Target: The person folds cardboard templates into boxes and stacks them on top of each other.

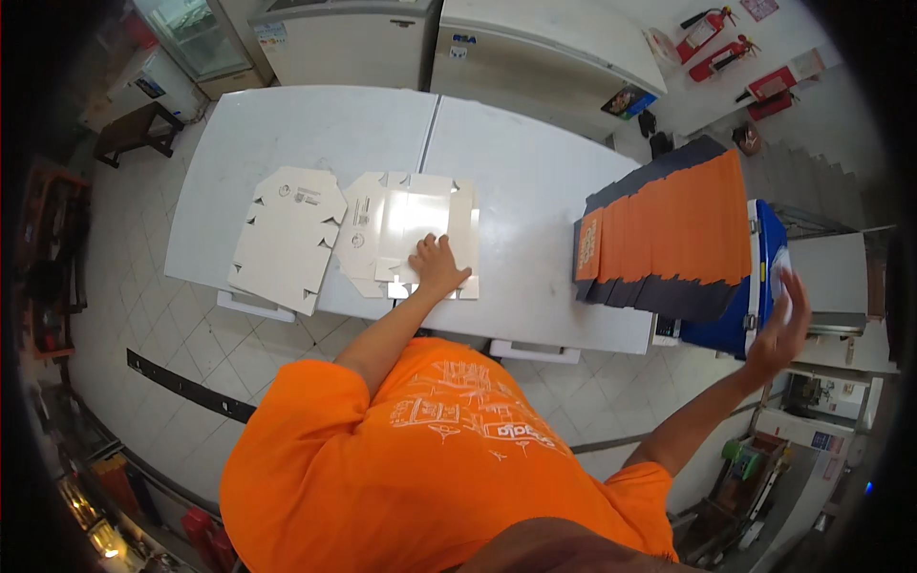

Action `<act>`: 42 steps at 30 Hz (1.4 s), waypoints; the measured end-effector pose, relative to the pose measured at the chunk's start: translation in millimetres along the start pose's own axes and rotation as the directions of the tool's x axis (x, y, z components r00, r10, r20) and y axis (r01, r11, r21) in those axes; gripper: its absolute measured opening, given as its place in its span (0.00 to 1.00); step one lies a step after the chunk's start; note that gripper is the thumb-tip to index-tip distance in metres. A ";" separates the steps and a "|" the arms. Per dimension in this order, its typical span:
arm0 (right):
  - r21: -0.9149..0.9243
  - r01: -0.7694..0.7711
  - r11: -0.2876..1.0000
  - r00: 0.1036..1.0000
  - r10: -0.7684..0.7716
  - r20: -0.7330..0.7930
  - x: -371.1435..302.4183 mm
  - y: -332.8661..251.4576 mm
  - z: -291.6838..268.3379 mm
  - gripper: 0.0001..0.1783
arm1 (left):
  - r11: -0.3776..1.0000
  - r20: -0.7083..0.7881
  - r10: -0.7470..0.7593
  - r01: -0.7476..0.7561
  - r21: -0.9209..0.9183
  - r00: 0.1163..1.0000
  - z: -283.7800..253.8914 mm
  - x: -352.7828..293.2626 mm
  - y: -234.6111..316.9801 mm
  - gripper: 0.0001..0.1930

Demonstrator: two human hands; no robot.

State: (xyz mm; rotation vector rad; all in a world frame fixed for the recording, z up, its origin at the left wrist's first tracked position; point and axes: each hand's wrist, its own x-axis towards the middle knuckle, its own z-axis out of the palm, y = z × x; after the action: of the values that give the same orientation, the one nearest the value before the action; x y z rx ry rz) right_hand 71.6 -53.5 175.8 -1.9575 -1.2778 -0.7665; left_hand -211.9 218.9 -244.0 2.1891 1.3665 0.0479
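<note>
My left hand [437, 269] rests with fingers spread on a shiny pale rectangular panel [413, 212], which lies over a flat cream carton blank [357, 234]. To the left, another notched cream carton blank [287, 234] lies flat, its near end over the table's front edge. At the far right my right hand [778, 329] is raised beside a blue box [731, 320], its fingers stretched out. A pale patch [782, 272] shows by its fingertips; whether it touches the hand I cannot tell. A tall stack of orange and dark grey folded cartons [669, 224] stands between my hands, nearer the right.
The cartons are on a white table [516, 143] with a seam across it. White chest freezers [544, 57] line the far side. Red fire extinguishers [721, 59] hang at the upper right. A dark stool [138, 132] stands left, and a black strip [186, 385] lies on the tiles.
</note>
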 end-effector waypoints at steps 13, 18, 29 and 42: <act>0.344 -0.281 0.896 0.944 0.194 0.266 -166.8 -158.5 141.5 0.11 | 0.901 0.139 0.024 0.039 -0.432 0.990 -50.9 14.6 -72.3 0.16; 0.459 -0.252 0.852 0.884 0.010 0.467 -160.8 -185.1 204.6 0.08 | 0.746 0.135 -0.061 0.135 -0.652 0.989 -89.2 -7.1 -75.4 0.18; 0.534 -0.803 0.265 0.595 0.324 0.735 -162.3 -223.9 319.5 0.47 | 0.730 0.181 0.677 -0.681 -0.048 0.713 -177.8 -100.9 4.7 0.14; 0.654 0.313 0.689 0.834 -0.529 0.158 -145.9 -179.7 227.1 0.31 | -0.212 0.238 0.185 0.275 -0.938 0.954 -191.2 -91.8 -10.9 0.17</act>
State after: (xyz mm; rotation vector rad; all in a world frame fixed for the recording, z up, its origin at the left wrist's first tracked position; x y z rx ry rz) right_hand -120.7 100.6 -34.9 -1.2887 -1.9507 -0.1525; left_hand -324.4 228.2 -64.0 0.5546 0.5961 0.5749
